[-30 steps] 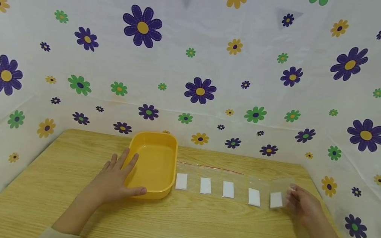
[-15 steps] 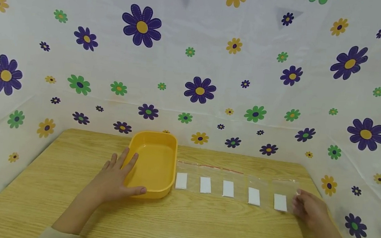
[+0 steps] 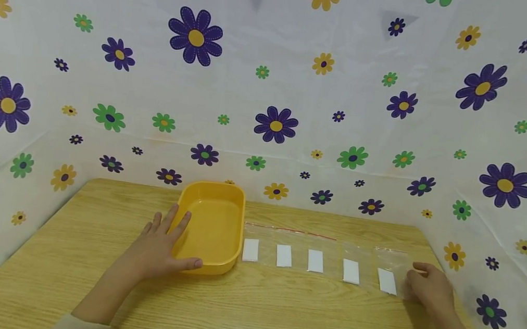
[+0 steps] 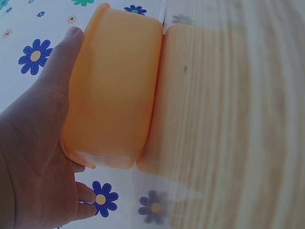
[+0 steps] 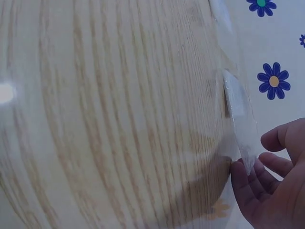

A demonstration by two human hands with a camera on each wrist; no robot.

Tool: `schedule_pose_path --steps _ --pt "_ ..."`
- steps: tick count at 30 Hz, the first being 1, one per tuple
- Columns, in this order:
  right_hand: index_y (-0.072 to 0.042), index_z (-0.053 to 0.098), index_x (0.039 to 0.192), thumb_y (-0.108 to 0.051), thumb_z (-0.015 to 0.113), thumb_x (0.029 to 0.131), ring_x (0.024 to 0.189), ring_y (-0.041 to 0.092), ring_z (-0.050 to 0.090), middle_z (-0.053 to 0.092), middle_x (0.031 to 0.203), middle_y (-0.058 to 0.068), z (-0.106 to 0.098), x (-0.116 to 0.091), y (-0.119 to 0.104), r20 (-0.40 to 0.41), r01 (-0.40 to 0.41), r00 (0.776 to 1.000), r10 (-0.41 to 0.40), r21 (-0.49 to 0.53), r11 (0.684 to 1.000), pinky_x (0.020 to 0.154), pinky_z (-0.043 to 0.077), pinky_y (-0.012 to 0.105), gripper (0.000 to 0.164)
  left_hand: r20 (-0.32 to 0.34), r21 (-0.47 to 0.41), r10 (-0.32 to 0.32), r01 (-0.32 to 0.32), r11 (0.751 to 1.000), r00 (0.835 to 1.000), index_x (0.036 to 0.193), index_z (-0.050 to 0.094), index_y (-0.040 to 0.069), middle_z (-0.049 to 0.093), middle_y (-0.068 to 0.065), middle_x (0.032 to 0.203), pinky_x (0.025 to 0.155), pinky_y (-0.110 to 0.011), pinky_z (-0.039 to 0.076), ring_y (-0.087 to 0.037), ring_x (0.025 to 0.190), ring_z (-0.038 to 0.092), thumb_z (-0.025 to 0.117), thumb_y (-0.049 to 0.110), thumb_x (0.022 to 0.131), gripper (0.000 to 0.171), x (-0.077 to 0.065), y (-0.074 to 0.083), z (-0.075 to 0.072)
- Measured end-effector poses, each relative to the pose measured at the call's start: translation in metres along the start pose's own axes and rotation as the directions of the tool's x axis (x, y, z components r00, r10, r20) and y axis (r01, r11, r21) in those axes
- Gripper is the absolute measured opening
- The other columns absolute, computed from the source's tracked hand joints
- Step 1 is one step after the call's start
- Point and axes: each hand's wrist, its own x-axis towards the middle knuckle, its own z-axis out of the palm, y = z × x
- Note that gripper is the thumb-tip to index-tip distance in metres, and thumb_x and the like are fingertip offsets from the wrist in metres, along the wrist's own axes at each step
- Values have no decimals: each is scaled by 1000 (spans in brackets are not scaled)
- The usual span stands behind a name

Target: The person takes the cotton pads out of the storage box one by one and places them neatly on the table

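Observation:
A yellow plastic basin (image 3: pixel 210 233) stands at the back of the table. My left hand (image 3: pixel 157 249) rests on its near left corner, fingers spread and nearly straight, thumb over the front rim. To the basin's right runs a row of several clear zip bags, each with a flat white rectangle in it. At the right end lies the last zip bag (image 3: pixel 389 258), its white rectangle (image 3: pixel 387 282) slightly tilted. My right hand (image 3: pixel 432 289) is at this bag's right edge. In the right wrist view its thumb stands apart from the loosely bent fingers (image 5: pixel 245 188), which touch the bag's corner.
The wood-grain table (image 3: pixel 279 312) has a glossy surface. A white cloth (image 3: pixel 232 94) with purple, yellow and green flowers hangs behind it and along both sides. Red seal strips show along the tops of the bags nearest the basin.
The rightmost bag has moved right and toward me and now lies flatter. My right hand went right with it, and its thumb and fingers have loosened. The left hand and basin stayed put.

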Motion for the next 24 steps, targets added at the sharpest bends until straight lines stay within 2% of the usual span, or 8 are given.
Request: schedule_pose_path --steps 4,12,19,24 --pt "9 43 142 -27 46 96 118 50 51 48 137 37 -1 0 -4 2 -5 1000 6 -59 998 95 47 58 59 -2 5 6 -6 1000 1000 160 18 11 0 -25 165 114 -71 16 -62 143 8 50 87 77 117 1 -2 2" --pt "7 42 143 -28 47 97 118 50 50 46 138 37 -2 1 -5 1 -50 999 50 -100 994 93 47 58 59 0 9 8 -8 1000 1000 161 18 11 0 -25 165 114 -71 16 -63 143 9 49 88 77 118 2 0 1" --pt "9 45 141 -30 49 95 105 41 59 52 133 36 -9 -1 -4 39 -17 999 21 -102 995 85 51 51 60 -4 10 9 -9 1000 1000 161 16 12 2 -25 165 114 -72 16 -63 143 11 50 89 76 119 3 0 1" --pt "9 44 141 -31 49 98 112 47 56 50 136 37 -7 -5 -7 46 30 999 -27 -78 996 89 51 54 59 -5 15 12 -12 1000 1000 161 16 13 3 -25 165 112 -74 16 -63 143 11 50 89 75 119 3 -2 2"
